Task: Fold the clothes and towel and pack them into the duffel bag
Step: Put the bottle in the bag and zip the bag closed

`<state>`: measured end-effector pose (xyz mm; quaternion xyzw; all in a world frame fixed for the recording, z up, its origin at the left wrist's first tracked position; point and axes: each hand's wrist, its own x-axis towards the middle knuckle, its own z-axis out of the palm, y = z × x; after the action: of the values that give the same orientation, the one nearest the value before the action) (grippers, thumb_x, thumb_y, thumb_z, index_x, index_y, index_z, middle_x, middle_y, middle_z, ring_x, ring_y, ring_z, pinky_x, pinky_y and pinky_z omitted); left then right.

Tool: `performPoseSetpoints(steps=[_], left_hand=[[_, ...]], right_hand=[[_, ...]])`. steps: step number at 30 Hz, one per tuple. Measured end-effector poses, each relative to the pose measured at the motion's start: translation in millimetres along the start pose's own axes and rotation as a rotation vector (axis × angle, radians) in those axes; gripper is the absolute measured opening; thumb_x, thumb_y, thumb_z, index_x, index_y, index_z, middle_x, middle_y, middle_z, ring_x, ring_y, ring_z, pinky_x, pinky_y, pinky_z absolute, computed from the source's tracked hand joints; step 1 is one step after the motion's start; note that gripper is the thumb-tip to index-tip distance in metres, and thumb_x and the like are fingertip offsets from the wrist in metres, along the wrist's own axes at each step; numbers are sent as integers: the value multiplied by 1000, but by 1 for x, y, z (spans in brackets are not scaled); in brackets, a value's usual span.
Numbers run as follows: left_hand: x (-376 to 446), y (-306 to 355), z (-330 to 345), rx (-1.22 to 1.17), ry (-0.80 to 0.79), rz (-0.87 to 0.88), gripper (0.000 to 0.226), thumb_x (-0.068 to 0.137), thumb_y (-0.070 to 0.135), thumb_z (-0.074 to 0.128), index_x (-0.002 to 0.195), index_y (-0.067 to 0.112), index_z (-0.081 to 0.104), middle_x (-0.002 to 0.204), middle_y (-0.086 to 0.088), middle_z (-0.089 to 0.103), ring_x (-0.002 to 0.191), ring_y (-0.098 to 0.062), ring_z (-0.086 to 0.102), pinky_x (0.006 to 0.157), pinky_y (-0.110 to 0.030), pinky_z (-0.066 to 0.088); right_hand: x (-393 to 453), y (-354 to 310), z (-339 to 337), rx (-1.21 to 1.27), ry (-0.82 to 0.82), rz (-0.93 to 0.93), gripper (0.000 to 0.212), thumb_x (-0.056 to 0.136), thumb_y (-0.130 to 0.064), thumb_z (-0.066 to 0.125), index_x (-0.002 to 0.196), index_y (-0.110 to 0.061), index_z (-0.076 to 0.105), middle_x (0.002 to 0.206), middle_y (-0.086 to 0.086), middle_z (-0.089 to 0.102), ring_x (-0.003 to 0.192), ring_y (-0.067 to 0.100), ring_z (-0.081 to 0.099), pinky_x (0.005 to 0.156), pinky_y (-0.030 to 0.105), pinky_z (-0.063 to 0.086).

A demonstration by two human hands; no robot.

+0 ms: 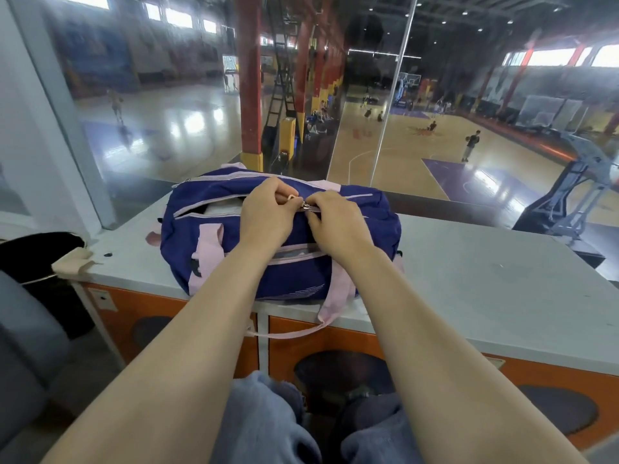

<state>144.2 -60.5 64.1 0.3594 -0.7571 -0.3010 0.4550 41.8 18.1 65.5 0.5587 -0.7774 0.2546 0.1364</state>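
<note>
The bag (278,236), navy with pink trim, lies on the pale tabletop (485,279) straight ahead of the person, near its front edge, with its long axis running left to right across the view. Both hands meet on top of it, at the middle of the main zip (214,214). The left hand (268,212) has its fingers (279,192) curled and pinches a pale pink zip pull (293,196) between thumb and fingertips. The right hand (338,222), just beside it and almost touching, presses down on the bag's top with curled fingers that grip the fabric by the metal slider (305,205). To the left of the hands the zip gapes open, and something white (222,209) shows inside the opening; to the right of them the zip line looks closed. A pink strap (209,249) crosses the bag's near side, and another pink strap (331,306) hangs over the tabletop's front edge.
</note>
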Motion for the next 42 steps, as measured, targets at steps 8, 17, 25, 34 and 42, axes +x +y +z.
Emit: performPoseSetpoints(steps=[8, 17, 25, 34, 42], left_hand=[[14, -32, -48, 18, 51, -43, 6, 87, 25, 67, 87, 23, 62, 85, 10, 63, 81, -8, 57, 75, -22, 41], [17, -99, -111, -23, 238, -256, 9, 87, 25, 66, 94, 20, 62, 82, 15, 56, 87, -13, 58, 81, -34, 48], [11, -96, -107, 1, 158, -211, 4, 93, 21, 60, 95, 18, 60, 87, 10, 59, 83, -8, 53, 75, -25, 40], [21, -140, -132, -179, 256, -488, 17, 86, 21, 65, 100, 12, 68, 95, -6, 68, 85, -23, 62, 60, -25, 42], [23, -118, -134, -295, 209, -408, 11, 91, 15, 62, 100, 9, 64, 87, -4, 67, 81, -17, 65, 73, -27, 55]], right_hand=[[1, 13, -5, -32, 51, 68, 12, 100, -26, 50, 93, -20, 56, 99, 2, 65, 83, 23, 60, 83, 43, 49], [8, -22, 11, -132, -72, 19, 31, 96, -21, 49, 126, -22, 58, 124, 3, 63, 111, 26, 58, 98, 41, 40], [24, -69, 44, -263, -36, -227, 25, 100, -21, 50, 121, -20, 65, 120, 3, 61, 104, 20, 56, 92, 33, 46], [28, -71, 47, -229, -52, -171, 21, 97, -20, 55, 116, -21, 64, 117, 3, 63, 106, 21, 55, 96, 35, 45], [29, -92, 45, -109, -83, -144, 23, 97, -23, 53, 119, -22, 61, 116, 3, 63, 106, 22, 55, 96, 39, 44]])
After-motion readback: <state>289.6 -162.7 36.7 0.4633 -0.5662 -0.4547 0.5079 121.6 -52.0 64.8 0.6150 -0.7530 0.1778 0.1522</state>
